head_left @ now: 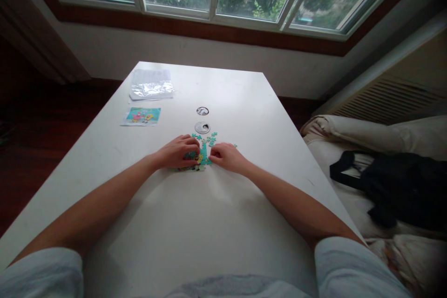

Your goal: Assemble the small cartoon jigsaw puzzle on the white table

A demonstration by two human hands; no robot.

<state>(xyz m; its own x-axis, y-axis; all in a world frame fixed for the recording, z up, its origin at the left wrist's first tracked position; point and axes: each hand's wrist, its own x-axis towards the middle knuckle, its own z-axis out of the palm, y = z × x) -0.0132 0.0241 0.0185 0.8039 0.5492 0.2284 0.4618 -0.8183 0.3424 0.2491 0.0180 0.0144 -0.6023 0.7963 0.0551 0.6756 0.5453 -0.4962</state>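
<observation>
A partly joined jigsaw puzzle (203, 152) in teal and yellow lies flat on the white table. My left hand (179, 151) covers its left part, fingers bent and thumb along the lower side, holding it against the tabletop. At the puzzle's right edge is my right hand (225, 156), its fingers curled in a pinch on a small teal puzzle piece (208, 161), mostly hidden by the fingertips. Several loose teal pieces (212, 138) are scattered just beyond the hands. One more piece (235, 145) shows behind my right hand.
On the white table (209, 228), a colourful picture sheet (143, 115) and a clear plastic bag with papers (152, 84) lie at the left. Two round silvery discs (202, 127) sit past the pieces. Right of the table, a black bag (401, 191) rests on a pale sofa (366, 132).
</observation>
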